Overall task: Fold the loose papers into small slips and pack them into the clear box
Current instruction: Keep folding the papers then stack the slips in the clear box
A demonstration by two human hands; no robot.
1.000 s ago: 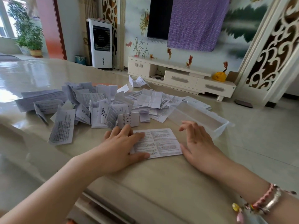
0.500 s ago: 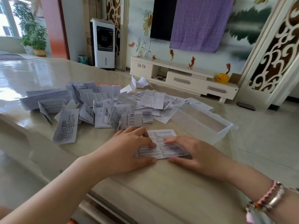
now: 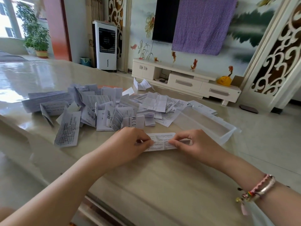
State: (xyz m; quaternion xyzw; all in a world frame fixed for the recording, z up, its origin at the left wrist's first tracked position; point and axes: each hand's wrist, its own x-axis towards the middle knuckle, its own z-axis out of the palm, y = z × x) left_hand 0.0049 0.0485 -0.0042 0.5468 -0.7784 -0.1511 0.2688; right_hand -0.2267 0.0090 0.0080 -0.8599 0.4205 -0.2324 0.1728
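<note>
Both hands meet over one printed paper [image 3: 160,141] lying on the table [image 3: 162,185] toward its near edge. The person's left hand [image 3: 128,146] has its fingers curled, thumb and fingertips pinching the paper's left part, and the right hand [image 3: 193,144] pinches the right part the same way, its fingers bent over the sheet. The paper is folded into a long narrow strip, lying flat between the two hands with its printed side up.

Just beyond the right hand, by the table's right edge, sits the clear box [image 3: 210,123], long and shallow, open at the top; no slips can be made out inside it. Farther back, across the middle of the table, spreads the pile of loose papers [image 3: 114,106], some creased and standing up, others flat. One longer sheet [image 3: 67,128] lies apart at the pile's near left side. A few more sheets show past the far side of the box.

Bracelets [image 3: 259,188] circle the right wrist.
</note>
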